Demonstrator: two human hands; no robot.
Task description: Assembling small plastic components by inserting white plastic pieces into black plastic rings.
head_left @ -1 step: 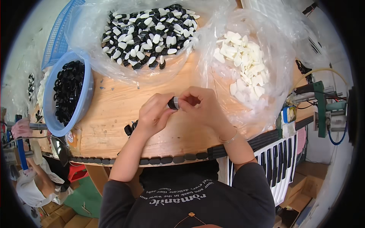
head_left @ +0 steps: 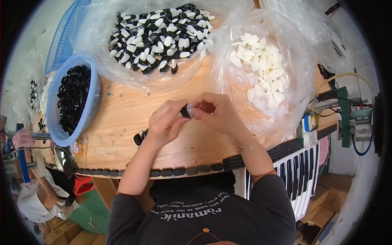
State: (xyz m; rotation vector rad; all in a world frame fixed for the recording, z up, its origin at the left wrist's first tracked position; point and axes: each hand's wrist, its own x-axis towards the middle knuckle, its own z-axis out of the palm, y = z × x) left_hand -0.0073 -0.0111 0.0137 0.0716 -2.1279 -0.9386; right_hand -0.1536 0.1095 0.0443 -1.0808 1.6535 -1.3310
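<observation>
Black cap (head_left: 186,110) pinched between fingers of left hand (head_left: 165,124) and right hand (head_left: 218,113), bench (head_left: 122,118) centre; unchanged from earlier view. Assembled caps bag (head_left: 157,34) at 12 o'clock, blue bowl (head_left: 92,104) at 9.

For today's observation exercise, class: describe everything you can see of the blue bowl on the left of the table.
The blue bowl is round, looks like plastic, and stands upright near the left edge of the wooden table. It is filled almost to the rim with small black caps, heaped loosely. A clear plastic bag of black and white pieces lies close by its upper right side. Neither hand touches it.
</observation>
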